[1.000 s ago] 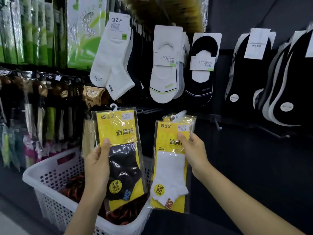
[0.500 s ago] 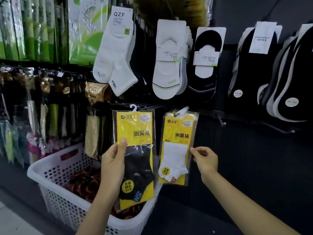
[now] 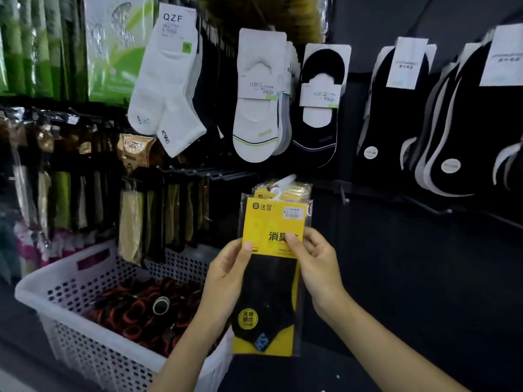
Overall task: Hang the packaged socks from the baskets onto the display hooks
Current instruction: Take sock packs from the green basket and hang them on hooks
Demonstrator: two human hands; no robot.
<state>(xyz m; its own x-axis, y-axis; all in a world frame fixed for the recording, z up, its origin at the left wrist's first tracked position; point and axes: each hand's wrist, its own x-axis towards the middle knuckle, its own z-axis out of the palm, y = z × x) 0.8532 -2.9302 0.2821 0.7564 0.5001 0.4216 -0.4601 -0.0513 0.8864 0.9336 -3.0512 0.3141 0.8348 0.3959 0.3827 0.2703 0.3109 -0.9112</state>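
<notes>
A yellow pack of black socks (image 3: pixel 270 281) with a small white hanger is held upright in front of the display. My left hand (image 3: pixel 227 271) pinches its left edge and my right hand (image 3: pixel 312 257) pinches its right edge near the yellow card. Right behind its top, more yellow sock packs (image 3: pixel 294 190) hang on a display hook (image 3: pixel 284 181) with a white tip. The white perforated basket (image 3: pixel 68 278) stands low on the left, holding black-and-red items (image 3: pixel 141 309).
White and black socks (image 3: pixel 256 108) hang in rows above. Bare hooks (image 3: pixel 343 198) stick out of the dark panel on the right. Bagged goods (image 3: pixel 133 222) hang at the left above the basket.
My left hand carried the black-sock pack rightwards in front of the hanging yellow packs. My right hand left the white-sock pack, which now hangs behind, and took the black pack's right edge.
</notes>
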